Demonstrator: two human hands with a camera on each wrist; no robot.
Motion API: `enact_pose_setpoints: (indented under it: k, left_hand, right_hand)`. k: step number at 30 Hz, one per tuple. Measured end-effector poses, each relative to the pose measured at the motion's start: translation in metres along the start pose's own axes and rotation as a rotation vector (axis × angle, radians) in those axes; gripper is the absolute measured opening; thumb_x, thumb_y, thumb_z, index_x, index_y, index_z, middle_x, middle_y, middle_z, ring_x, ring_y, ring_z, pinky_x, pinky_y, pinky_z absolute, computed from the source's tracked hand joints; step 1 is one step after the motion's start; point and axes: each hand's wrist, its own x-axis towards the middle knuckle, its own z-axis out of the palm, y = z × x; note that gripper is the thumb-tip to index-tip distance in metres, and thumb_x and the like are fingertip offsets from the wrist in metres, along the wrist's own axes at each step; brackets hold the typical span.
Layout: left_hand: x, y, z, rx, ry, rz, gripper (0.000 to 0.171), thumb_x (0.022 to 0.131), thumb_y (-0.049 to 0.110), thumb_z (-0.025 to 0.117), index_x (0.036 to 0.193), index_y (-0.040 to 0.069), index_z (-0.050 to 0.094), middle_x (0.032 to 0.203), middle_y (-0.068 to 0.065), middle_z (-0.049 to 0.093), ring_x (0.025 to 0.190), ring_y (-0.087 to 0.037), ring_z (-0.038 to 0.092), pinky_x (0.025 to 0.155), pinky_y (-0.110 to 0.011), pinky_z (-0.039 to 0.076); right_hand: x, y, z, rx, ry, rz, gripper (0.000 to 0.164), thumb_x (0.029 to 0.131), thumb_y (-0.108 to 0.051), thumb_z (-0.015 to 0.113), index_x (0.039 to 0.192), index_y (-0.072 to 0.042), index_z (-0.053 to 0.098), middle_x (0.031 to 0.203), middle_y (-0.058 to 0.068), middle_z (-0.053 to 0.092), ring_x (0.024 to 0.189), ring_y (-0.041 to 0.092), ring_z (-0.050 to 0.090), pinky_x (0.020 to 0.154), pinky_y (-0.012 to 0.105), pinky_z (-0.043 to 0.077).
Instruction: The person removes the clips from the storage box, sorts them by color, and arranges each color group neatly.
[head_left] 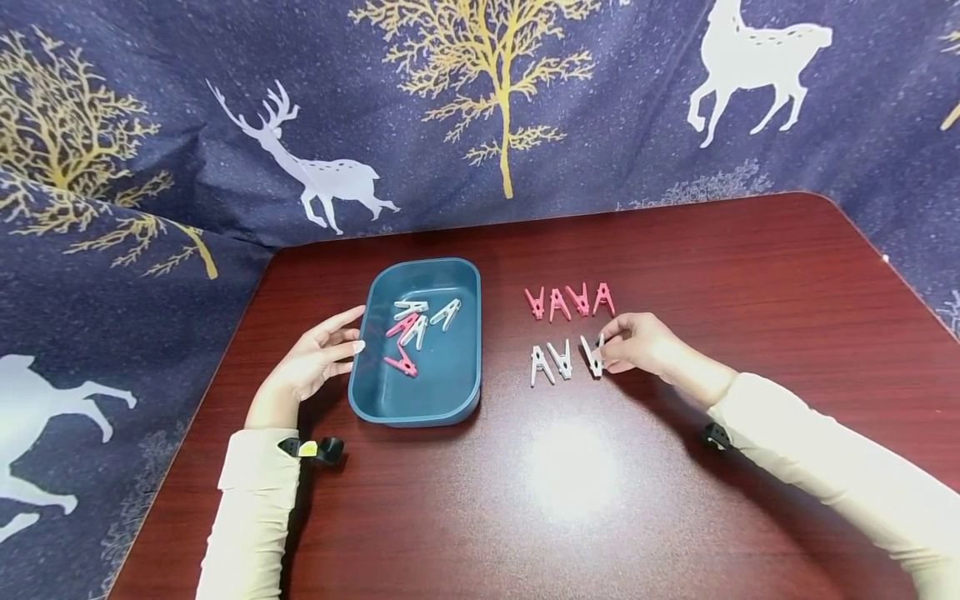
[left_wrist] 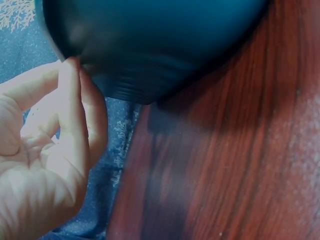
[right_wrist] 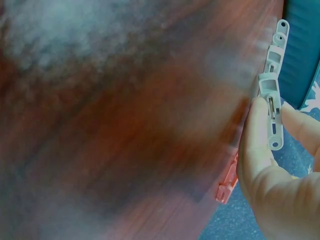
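Note:
A blue plastic bin [head_left: 442,387] stands left of centre on the table, with a few white clothespins [head_left: 448,314] and two pink clothespins [head_left: 401,363] inside. At its left side, my left hand [head_left: 318,354] holds the rim, thumb tip on the edge and fingers along the outer wall. My right hand [head_left: 637,343] pinches the white clothespin [right_wrist: 271,110] at the right end of a row, between thumb and finger. Beside that lie two more white clothespins [head_left: 559,360]. Behind them is a row of several pink clothespins [head_left: 580,300].
The dark red wooden table [head_left: 480,517] reflects a bright patch of light in front of the clothespins. A dark blue cloth [head_left: 442,158] with white deer and yellow trees hangs behind the table and down its left side.

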Motion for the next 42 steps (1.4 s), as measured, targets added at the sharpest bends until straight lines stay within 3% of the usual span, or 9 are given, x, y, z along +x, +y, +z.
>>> enact_pose_setpoints:
  k: [19,42]
  left_hand:
    - [0.000,-0.001,0.000,-0.003,0.012,-0.013,0.063,0.094,0.011,0.059,0.149,0.018,0.031,0.109,0.004,0.052,0.093,-0.005,0.058,0.077,-0.023,0.053]
    - [0.000,0.001,0.002,-0.019,0.008,-0.009,0.063,0.094,0.009,0.058,0.150,0.014,0.030,0.110,0.000,0.052,0.091,-0.005,0.059,0.076,-0.022,0.054]
  right_hand:
    - [-0.003,0.002,-0.009,-0.033,0.007,0.006,0.033,0.083,0.001,0.059,0.108,0.019,0.048,0.079,0.005,0.062,0.067,0.009,0.063,0.068,0.028,0.057]
    - [-0.004,0.006,-0.016,-0.056,0.008,0.045,0.027,0.084,0.002,0.059,0.103,0.018,0.048,0.075,0.004,0.064,0.064,0.010,0.063,0.065,0.027,0.057]
